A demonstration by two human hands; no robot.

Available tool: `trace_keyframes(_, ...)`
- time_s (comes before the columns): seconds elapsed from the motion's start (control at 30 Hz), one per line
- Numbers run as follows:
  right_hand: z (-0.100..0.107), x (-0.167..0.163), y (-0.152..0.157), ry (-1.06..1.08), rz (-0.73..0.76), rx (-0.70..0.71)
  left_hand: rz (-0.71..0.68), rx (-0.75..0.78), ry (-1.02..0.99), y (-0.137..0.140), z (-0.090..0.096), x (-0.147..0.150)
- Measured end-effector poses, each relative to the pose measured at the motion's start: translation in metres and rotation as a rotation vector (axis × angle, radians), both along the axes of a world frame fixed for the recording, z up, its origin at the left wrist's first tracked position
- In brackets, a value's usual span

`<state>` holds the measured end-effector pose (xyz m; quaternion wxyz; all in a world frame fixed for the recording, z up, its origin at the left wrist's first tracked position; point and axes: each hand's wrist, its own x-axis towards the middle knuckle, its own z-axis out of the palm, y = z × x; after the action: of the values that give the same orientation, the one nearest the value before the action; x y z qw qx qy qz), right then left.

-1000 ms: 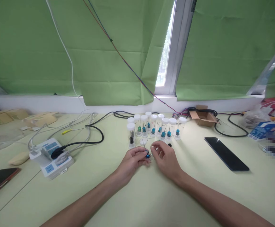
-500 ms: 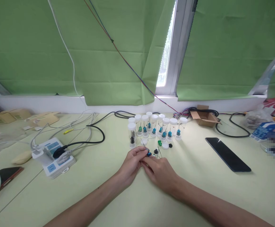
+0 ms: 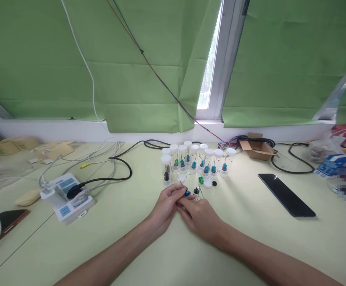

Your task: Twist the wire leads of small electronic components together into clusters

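Note:
My left hand [image 3: 167, 202] is closed in a pinch on a small shiny blue part [image 3: 187, 193], from which a thin metal wire sticks up. Close against it, my right hand [image 3: 202, 217] is also closed, its fingertips meeting the left fingers at the same blue part; the exact grip is hidden. Just beyond the hands lie a small black part [image 3: 196, 190], thin metal pins [image 3: 201, 191], a green part [image 3: 200, 180], a white cap [image 3: 208, 184] and a black disc [image 3: 214, 183]. Several clear tubes with white caps [image 3: 166, 171] stand behind, holding blue, green or dark pieces.
On the left, a white power strip [image 3: 73, 198] carries plugs and cables, with a phone [image 3: 4, 228] beside it. Another black phone [image 3: 286, 194] lies right. At the back right sit an open cardboard box [image 3: 258, 150] and a blue-and-white pack [image 3: 335, 165].
Both hands stay together at the same place. The blue part and its wire have tilted slightly between the fingers; everything else on the table is still.

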<state>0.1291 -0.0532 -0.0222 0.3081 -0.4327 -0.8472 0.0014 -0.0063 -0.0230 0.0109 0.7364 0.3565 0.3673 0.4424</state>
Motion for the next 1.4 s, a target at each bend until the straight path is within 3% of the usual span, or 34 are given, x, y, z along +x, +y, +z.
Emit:
trace_keyframes(0.33,0.001,0.0,0.001,-0.022,-0.005,-0.022,-0.006,0.011,0.005,0.0,0.0,0.0)
trace_keyframes(0.67,0.005,0.0,0.003,0.106,0.031,-0.125,-0.022,0.04,0.007,0.001,-0.002,0.0)
trace_keyframes(1.4,0.004,0.0,0.005,0.237,0.028,-0.164,0.017,-0.017,-0.042,0.003,-0.007,-0.001)
